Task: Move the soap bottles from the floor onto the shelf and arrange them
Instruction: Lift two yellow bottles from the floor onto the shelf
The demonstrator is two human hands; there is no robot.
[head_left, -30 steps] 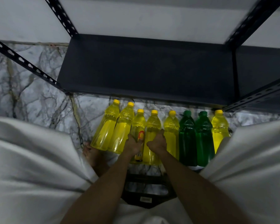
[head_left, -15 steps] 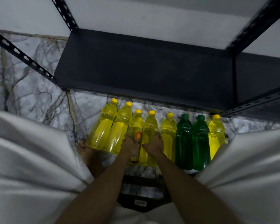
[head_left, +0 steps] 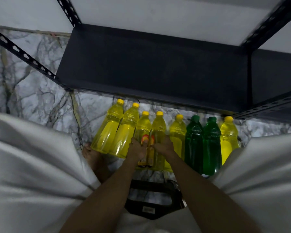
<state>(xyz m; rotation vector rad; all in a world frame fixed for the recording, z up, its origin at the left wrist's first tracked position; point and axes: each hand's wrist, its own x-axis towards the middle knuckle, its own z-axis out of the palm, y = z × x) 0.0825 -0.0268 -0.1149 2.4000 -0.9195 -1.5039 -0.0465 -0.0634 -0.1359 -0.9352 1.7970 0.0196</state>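
Eight soap bottles stand in a row on the marble floor, six yellow, two green, just before the dark shelf.

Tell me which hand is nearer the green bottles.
Right. The right hand grips a yellow bottle with only one more yellow bottle between it and the green bottles. The left hand grips the labelled yellow bottle, one place farther left.
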